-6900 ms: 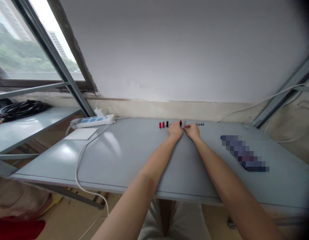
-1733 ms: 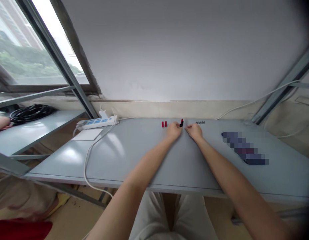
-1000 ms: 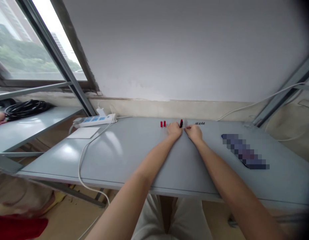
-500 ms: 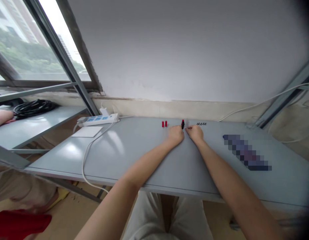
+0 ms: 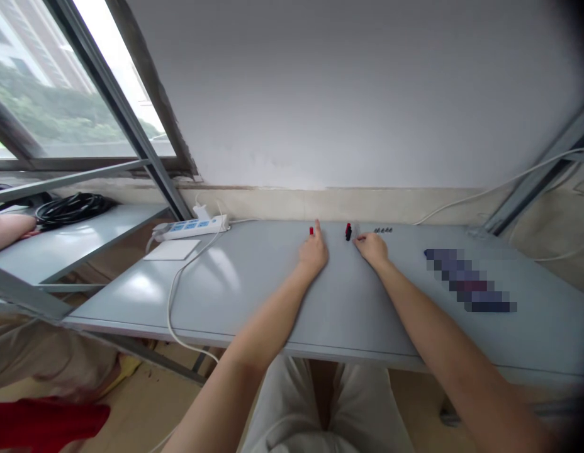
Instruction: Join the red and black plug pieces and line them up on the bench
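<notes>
At the far side of the grey table (image 5: 254,296), my left hand (image 5: 313,253) lies palm down. Its index finger is stretched out beside a small red cylinder (image 5: 311,231) and touches it. To the right, my right hand (image 5: 373,247) rests on the table with its fingers curled and pinched, pointing left. Just off those fingertips stands a small black piece with a red top (image 5: 348,231). What the right fingers hold is too small to make out. A short row of tiny dark parts (image 5: 382,230) lies just beyond the right hand.
A white power strip (image 5: 190,227) with its cable and a flat white sheet (image 5: 172,250) lie at the table's left. A blurred dark object (image 5: 469,288) lies at the right. Coiled black cable (image 5: 70,207) sits on a side shelf, where another person's arm (image 5: 6,226) rests.
My left hand has moved left, away from the black and red piece, to the red cylinders. Only one cylinder now shows. The right hand has stayed put.
</notes>
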A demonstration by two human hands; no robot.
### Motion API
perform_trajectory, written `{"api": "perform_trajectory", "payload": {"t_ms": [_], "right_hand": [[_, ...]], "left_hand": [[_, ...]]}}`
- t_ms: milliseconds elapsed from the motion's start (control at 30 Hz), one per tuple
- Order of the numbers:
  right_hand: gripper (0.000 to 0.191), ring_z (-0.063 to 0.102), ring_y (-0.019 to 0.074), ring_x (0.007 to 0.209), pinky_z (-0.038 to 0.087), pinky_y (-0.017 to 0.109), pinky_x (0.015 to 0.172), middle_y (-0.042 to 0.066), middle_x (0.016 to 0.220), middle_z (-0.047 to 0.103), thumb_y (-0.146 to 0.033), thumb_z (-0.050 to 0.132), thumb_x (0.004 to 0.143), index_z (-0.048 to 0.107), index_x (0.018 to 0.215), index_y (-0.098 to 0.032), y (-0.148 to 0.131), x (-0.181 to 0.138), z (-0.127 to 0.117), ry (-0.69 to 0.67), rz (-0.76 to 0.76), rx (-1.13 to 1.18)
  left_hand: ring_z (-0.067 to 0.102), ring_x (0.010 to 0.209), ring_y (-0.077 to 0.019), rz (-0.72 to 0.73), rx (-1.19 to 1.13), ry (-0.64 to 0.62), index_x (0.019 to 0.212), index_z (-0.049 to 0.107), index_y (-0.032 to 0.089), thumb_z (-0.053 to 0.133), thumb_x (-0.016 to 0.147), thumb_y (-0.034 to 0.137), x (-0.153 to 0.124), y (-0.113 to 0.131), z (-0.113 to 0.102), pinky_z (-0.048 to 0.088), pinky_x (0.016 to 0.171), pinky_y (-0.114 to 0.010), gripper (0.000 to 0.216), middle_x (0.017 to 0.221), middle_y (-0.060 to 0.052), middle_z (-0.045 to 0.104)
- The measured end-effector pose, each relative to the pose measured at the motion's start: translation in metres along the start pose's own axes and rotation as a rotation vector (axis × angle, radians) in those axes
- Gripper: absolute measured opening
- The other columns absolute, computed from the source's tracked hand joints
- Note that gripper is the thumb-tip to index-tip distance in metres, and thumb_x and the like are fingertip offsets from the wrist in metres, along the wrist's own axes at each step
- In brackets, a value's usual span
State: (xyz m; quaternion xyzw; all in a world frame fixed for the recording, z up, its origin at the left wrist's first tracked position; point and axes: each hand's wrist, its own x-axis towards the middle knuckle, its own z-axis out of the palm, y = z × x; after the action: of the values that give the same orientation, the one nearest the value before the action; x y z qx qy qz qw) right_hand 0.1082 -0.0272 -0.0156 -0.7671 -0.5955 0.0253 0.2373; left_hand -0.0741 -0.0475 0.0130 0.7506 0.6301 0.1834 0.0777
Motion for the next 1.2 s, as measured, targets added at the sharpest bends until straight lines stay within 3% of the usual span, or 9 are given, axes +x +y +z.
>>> {"api": "perform_trajectory", "payload": {"t_ms": [333,500,633,767,867,1033,1200], "right_hand": [[0.026,0.062,0.0252,0.086,0.045,0.032,0.069,0.015,0.09,0.067,-0.035,0.05,0.082,0.068,0.083,-0.016,-0.013,-0.016,-0.019,-0.098,-0.082,-0.162],[0.027,0.062,0.024,0.081,0.043,0.03,0.067,0.014,0.083,0.067,-0.035,0.048,0.083,0.067,0.076,-0.017,-0.02,-0.022,-0.02,-0.094,-0.131,-0.132],[0.025,0.061,0.0224,0.08,0.042,0.029,0.067,0.013,0.082,0.066,-0.034,0.046,0.084,0.065,0.082,-0.017,-0.024,-0.023,-0.019,-0.04,-0.168,-0.05],[0.031,0.06,0.0203,0.081,0.04,0.028,0.068,0.011,0.087,0.066,-0.037,0.037,0.089,0.059,0.098,-0.017,-0.031,-0.024,-0.018,0.012,-0.218,0.113],[0.038,0.059,0.0193,0.078,0.04,0.027,0.067,0.011,0.084,0.065,-0.04,0.031,0.091,0.06,0.089,-0.016,-0.035,-0.024,-0.018,-0.026,-0.252,0.247],[0.04,0.056,0.015,0.065,0.039,0.024,0.06,0.006,0.07,0.062,-0.046,0.035,0.089,0.058,0.077,-0.016,-0.033,-0.02,-0.014,-0.09,-0.291,0.5],[0.029,0.056,0.0138,0.068,0.042,0.024,0.065,0.005,0.079,0.063,-0.04,0.046,0.084,0.057,0.095,-0.016,-0.031,-0.018,-0.01,-0.025,-0.38,0.593]], "left_hand": [[0.059,0.095,-0.0247,0.014,-0.005,0.042,0.146,0.006,0.019,0.038,0.088,0.029,0.007,-0.002,0.004,0.044,0.083,-0.035,0.067,0.11,-0.017,0.059],[0.059,0.096,-0.0249,0.012,-0.068,0.109,0.138,0.032,0.017,0.034,0.09,0.024,0.013,-0.008,0.008,0.043,0.082,-0.035,0.049,0.111,-0.018,0.059],[0.059,0.096,-0.0192,0.011,-0.317,0.154,0.111,0.057,0.016,0.033,0.09,0.018,0.016,-0.008,0.008,0.042,0.084,-0.03,0.032,0.104,-0.013,0.063],[0.059,0.071,-0.0108,-0.073,-0.736,0.052,0.106,0.056,0.012,0.037,0.089,0.017,0.011,0.002,0.004,0.045,0.069,-0.023,0.026,0.09,-0.01,0.068],[0.051,0.053,-0.0054,-0.107,-0.968,-0.028,0.111,0.053,0.013,0.036,0.09,0.017,0.004,0.01,-0.003,0.042,0.055,-0.018,0.027,0.097,-0.01,0.067],[0.046,0.047,-0.0025,-0.142,-1.094,-0.08,0.115,0.052,0.014,0.036,0.089,0.018,-0.002,0.013,-0.011,0.033,0.045,-0.016,0.03,0.1,-0.01,0.066],[0.045,0.046,-0.0025,-0.208,-1.134,-0.07,0.116,0.051,0.014,0.035,0.089,0.017,0.001,0.009,-0.01,0.03,0.043,-0.016,0.032,0.102,-0.011,0.065]]}}
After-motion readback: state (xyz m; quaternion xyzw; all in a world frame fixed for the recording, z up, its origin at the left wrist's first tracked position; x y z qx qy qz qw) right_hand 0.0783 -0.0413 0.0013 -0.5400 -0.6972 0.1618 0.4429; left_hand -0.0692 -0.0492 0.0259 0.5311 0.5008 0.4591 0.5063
